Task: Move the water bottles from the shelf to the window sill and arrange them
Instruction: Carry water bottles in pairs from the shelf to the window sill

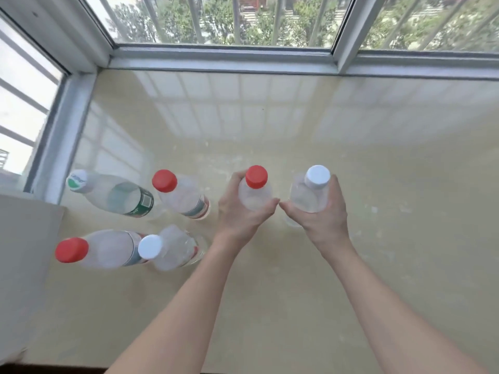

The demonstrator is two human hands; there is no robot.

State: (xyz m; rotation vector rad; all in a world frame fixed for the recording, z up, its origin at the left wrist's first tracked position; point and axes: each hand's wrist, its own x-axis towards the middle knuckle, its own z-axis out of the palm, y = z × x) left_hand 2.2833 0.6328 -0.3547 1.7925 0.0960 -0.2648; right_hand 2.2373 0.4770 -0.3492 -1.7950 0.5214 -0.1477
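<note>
Several clear water bottles stand upright on the beige window sill (pixel 270 125). My left hand (pixel 237 211) grips a red-capped bottle (pixel 256 184) around its shoulder. Right beside it, my right hand (pixel 321 214) grips a white-capped bottle (pixel 316 184). The fingertips of both hands nearly touch between the two bottles. To the left stand a green-labelled bottle (pixel 118 195), a second red-capped bottle (pixel 178 195), a third red-capped bottle (pixel 102 249) and another white-capped bottle (pixel 170 247).
A grey window frame (pixel 216 59) runs along the sill's far edge, with barred glass and trees behind it. A side window (pixel 24 103) closes the left end. A pale wall corner (pixel 24 252) juts in at the near left.
</note>
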